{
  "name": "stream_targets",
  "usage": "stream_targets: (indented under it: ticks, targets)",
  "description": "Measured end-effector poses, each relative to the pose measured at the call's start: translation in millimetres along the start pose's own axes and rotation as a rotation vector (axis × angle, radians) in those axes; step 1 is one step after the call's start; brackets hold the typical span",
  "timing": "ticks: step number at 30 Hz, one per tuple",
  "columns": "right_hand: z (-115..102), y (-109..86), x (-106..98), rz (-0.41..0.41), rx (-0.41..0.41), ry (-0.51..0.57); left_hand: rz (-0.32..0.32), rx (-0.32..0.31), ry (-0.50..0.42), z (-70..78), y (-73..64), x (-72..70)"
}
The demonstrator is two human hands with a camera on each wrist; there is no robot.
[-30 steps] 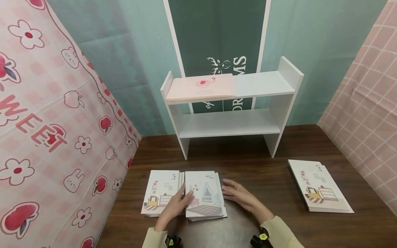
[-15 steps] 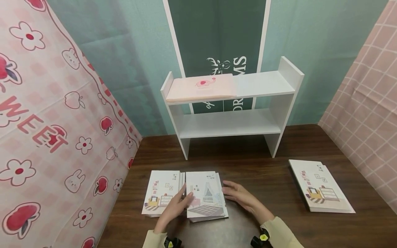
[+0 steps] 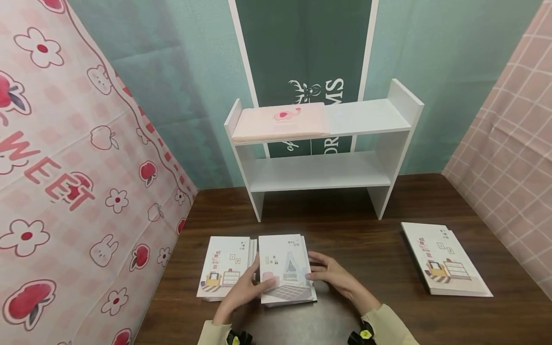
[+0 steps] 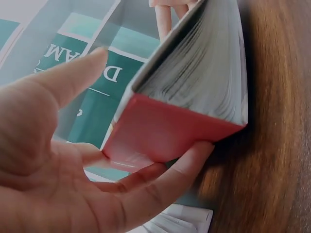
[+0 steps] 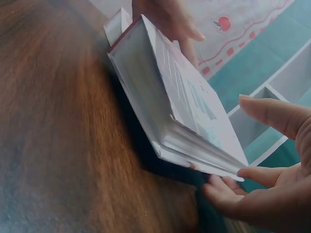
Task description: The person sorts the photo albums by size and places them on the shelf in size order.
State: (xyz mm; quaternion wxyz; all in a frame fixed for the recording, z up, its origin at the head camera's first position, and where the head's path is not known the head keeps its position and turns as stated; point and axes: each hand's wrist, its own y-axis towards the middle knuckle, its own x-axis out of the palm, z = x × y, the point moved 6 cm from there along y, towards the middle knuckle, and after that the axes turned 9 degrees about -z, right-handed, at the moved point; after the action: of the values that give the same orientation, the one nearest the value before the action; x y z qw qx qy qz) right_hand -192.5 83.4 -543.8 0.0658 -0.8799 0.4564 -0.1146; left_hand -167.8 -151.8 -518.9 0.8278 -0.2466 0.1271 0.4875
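3 books [image 3: 221,261] [image 3: 284,268] [image 3: 444,261], 2 bare hands [image 3: 243,291] [image 3: 335,274], 1 table [image 3: 349,244].
Covers: 2 yellow-chair, 1 tower; plus 1 two-tier shelf unit [image 3: 319,172], 1 pink packet [image 3: 280,124], 2 sleeves [image 3: 214,333] [image 3: 390,326].

White shelf [image 3: 321,171], pink elephant-print item [image 3: 280,123] on top; teal backdrop [image 3: 431,52] behind

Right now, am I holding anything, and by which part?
The middle book, steadied from both sides: your left hand touches its red spine, your right hand the opposite page edge. Whether it's lifted, I can't tell.
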Motion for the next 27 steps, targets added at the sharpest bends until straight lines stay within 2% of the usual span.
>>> stream_targets:
  ticks: [4,10,22,27]
  targets:
    - [-0.9,-1.6,3.0,-0.004,-0.006,-0.005,-0.014,0.048,0.009,2.5,0.3,1.6]
    - [-4.6,-5.8,5.4,0.033,-0.021,-0.093,-0.049,0.106,-0.019,5.4,0.4,3.7]
    - [-19.8,-8.2,14.3,0.000,-0.195,-0.228,-0.073,0.127,-0.039,11.7,-3.8,3.9]
    - [-25.8,-9.7,15.8,-0.002,-0.271,-0.292,-0.057,0.149,-0.057,18.8,-3.9,0.8]
